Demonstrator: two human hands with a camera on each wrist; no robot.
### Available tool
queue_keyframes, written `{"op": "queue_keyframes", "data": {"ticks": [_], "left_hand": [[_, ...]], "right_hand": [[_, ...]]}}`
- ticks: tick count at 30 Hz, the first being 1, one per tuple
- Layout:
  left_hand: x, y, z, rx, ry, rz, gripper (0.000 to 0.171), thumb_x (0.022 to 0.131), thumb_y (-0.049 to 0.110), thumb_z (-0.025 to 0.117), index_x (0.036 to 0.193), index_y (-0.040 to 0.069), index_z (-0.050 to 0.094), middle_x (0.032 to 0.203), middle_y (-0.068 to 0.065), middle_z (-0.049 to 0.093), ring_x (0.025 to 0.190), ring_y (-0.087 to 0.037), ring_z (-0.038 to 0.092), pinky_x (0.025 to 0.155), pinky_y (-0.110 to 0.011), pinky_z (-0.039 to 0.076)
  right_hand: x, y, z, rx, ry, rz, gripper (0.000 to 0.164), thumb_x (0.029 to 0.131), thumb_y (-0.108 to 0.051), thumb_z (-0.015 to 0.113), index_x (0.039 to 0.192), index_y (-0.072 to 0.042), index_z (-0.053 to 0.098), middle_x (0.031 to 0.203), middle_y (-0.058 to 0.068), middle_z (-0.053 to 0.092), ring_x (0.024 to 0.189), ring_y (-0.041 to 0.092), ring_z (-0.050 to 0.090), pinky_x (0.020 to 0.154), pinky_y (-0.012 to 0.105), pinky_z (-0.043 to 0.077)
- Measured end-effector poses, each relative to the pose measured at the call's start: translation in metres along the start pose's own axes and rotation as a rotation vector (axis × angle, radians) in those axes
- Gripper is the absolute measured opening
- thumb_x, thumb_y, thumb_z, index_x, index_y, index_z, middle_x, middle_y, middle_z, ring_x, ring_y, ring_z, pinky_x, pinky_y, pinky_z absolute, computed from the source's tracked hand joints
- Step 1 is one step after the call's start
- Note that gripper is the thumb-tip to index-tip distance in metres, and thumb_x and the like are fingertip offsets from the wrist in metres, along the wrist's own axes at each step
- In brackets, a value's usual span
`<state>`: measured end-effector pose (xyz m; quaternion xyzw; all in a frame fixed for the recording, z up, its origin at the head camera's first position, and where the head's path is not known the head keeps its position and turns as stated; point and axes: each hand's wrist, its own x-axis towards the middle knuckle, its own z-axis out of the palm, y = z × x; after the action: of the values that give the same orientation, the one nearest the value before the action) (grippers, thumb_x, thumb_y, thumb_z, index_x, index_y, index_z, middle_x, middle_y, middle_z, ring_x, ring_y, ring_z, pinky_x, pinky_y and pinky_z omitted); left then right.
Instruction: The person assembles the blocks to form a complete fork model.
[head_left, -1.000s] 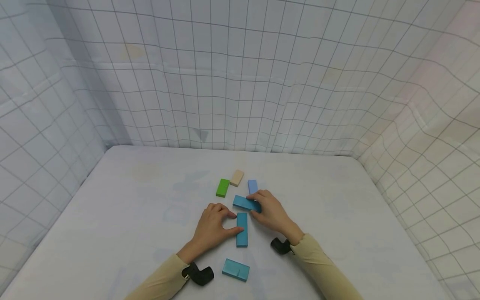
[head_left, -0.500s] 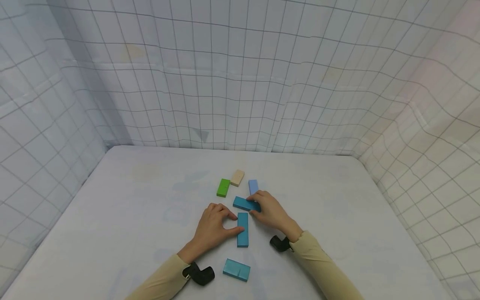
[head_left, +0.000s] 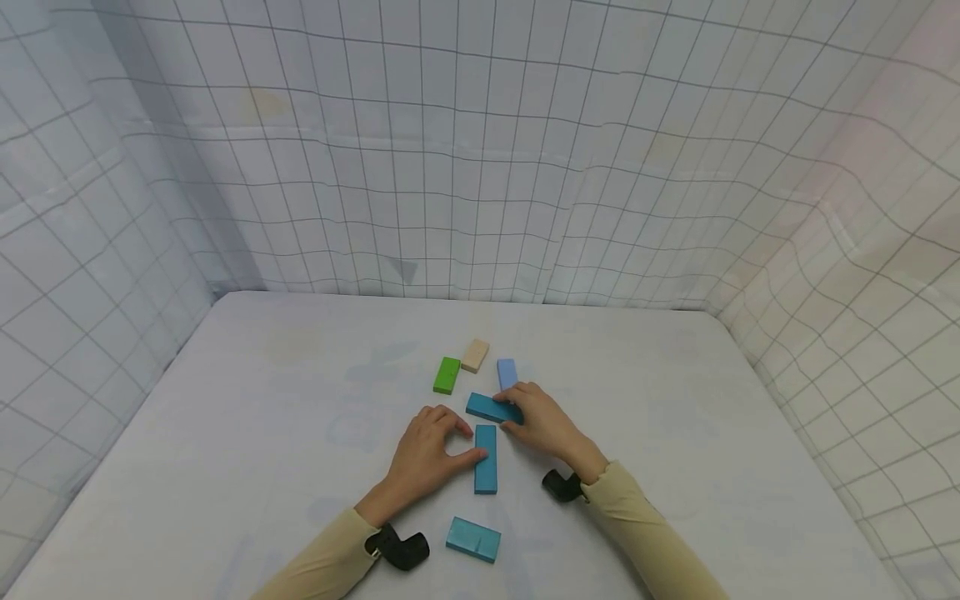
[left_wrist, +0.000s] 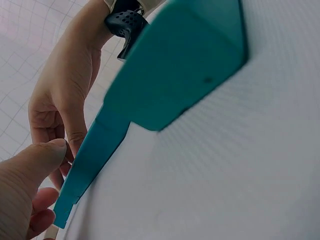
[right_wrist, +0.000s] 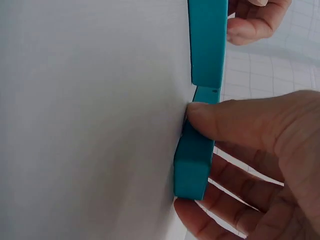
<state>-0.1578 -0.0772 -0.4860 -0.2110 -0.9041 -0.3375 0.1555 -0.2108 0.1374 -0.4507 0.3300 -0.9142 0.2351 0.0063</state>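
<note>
Blocks lie on the white table [head_left: 225, 433]. Left hand [head_left: 423, 454] rests beside the long teal block [head_left: 485, 459] — its thumb and fingertip curl to that block's left edge and touch it. Nearer the person sits another teal block [head_left: 472, 539], alone. Farther back lie a green block [head_left: 446, 375], a tan block [head_left: 475, 355] and a pale blue block [head_left: 506, 373]. Right hand [head_left: 546, 427] pinches the crosswise teal block [head_left: 491, 408] — thumb on one side, fingers on the other. That block almost touches the long one's far end.
</note>
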Motion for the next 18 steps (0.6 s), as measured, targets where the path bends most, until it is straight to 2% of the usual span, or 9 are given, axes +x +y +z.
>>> {"op": "queue_keyframes", "data": {"ticks": [4, 10, 13, 18], "left_hand": [[0.001, 0.0, 0.0, -0.05, 0.014, 0.057, 0.027, 0.073, 0.04, 0.082, 0.082, 0.022, 0.065, 0.092, 0.011, 0.054, 0.088, -0.01, 0.048, 0.075, -0.031, 0.046], [0.003, -0.002, 0.001, -0.172, -0.007, 0.261, 0.021, 0.075, 0.032, 0.082, 0.084, 0.021, 0.067, 0.098, 0.011, 0.057, 0.096, -0.009, 0.05, 0.085, -0.032, 0.045], [0.003, -0.003, 0.001, -0.228, -0.066, 0.319, 0.019, 0.077, 0.031, 0.08, 0.088, 0.019, 0.07, 0.106, 0.008, 0.059, 0.103, -0.011, 0.051, 0.092, -0.033, 0.043], [0.002, -0.003, 0.003, -0.259, -0.199, 0.339, 0.027, 0.083, 0.035, 0.074, 0.1, 0.014, 0.072, 0.113, 0.007, 0.06, 0.11, -0.01, 0.052, 0.095, -0.031, 0.042]], "right_hand": [[-0.006, 0.003, -0.003, 0.004, -0.027, -0.03, 0.043, 0.084, -0.009, 0.072, 0.125, -0.001, 0.06, 0.114, 0.011, 0.058, 0.105, 0.024, 0.054, 0.09, 0.039, 0.046], [-0.014, 0.008, -0.007, 0.049, -0.01, -0.085, 0.039, 0.084, -0.003, 0.069, 0.122, 0.001, 0.06, 0.112, 0.011, 0.058, 0.099, 0.022, 0.055, 0.084, 0.037, 0.048], [-0.017, 0.01, -0.01, 0.076, 0.002, -0.1, 0.035, 0.084, -0.001, 0.069, 0.118, 0.002, 0.063, 0.111, 0.011, 0.059, 0.1, 0.023, 0.057, 0.084, 0.037, 0.049], [-0.019, 0.011, -0.011, 0.054, -0.003, -0.097, 0.03, 0.086, -0.002, 0.068, 0.115, 0.003, 0.065, 0.112, 0.012, 0.061, 0.103, 0.025, 0.059, 0.087, 0.039, 0.049]]}}
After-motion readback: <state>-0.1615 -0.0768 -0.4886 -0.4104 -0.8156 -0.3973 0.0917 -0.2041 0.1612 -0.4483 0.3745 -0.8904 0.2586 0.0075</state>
